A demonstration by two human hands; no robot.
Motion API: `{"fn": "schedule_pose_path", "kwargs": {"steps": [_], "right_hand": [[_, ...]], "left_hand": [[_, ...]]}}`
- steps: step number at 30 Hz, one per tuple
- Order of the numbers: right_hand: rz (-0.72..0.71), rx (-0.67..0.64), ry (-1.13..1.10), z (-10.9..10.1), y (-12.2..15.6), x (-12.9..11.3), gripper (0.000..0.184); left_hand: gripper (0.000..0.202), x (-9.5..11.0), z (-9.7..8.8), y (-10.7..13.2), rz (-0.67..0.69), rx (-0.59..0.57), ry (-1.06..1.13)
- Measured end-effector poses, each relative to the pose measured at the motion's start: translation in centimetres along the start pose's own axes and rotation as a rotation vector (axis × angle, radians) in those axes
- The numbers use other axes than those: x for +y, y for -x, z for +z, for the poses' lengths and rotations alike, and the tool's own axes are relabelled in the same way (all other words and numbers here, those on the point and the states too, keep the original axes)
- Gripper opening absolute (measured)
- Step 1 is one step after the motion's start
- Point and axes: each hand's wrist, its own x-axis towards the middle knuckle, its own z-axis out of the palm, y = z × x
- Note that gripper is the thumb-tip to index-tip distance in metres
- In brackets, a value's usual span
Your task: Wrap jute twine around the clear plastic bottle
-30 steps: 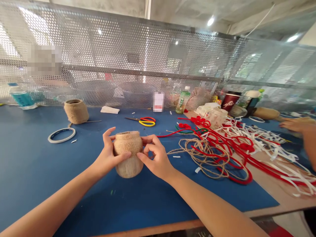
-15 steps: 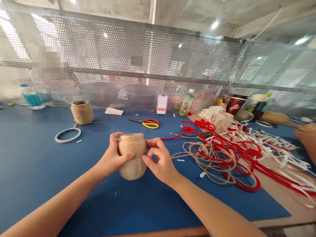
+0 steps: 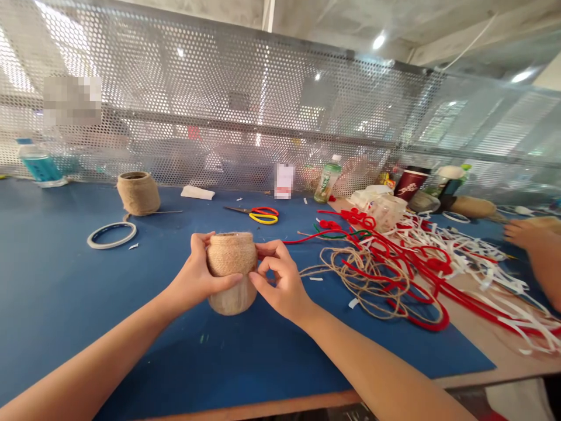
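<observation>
Observation, head camera. Left hand (image 3: 195, 278) is closed around a rounded vessel (image 3: 231, 256), its thumb lying across the front. The vessel's upper part is wound with tan jute twine; its lower part is bare, smooth and pale. Right hand (image 3: 280, 278) is curled and gripping the vessel's right side, with fingers and thumb at the wound twine. The vessel stands upright between both hands, above a dark blue work mat (image 3: 87, 333); contact with the mat cannot be told.

Left of the hands: a second twine-wound vessel (image 3: 138, 194) stands on the mat, and a flat white tape roll (image 3: 111, 235) lies just in front of it. Farther back lie a folded white paper (image 3: 197, 193) and scissors with red and yellow handles (image 3: 263, 215). To the right, a loose tangle of jute twine (image 3: 368, 280) lies across thick red chenille cord (image 3: 421, 310), with many white paper strips (image 3: 482, 275) heaped beside it. Beyond these stand a clear plastic container (image 3: 385, 211), a green-labelled plastic bottle (image 3: 328, 179) and a dark red paper cup (image 3: 411, 182). A co-worker's hand (image 3: 523, 234) is at the far right, well apart from the person's hands. A perforated metal screen (image 3: 219, 99) runs along the far edge.
</observation>
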Motion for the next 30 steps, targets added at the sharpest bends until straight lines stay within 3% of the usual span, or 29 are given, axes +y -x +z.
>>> {"fn": "schedule_pose_path", "kwargs": {"steps": [11, 30], "right_hand": [[-0.039, 0.013, -0.056, 0.01, -0.01, 0.67, 0.016], [-0.036, 0.018, -0.017, 0.18, 0.0, 0.81, 0.016]], "left_hand": [[0.071, 0.24, -0.36, -0.21, 0.033, 0.044, -0.114], [0.066, 0.39, -0.66, -0.36, 0.075, 0.019, -0.125]]}}
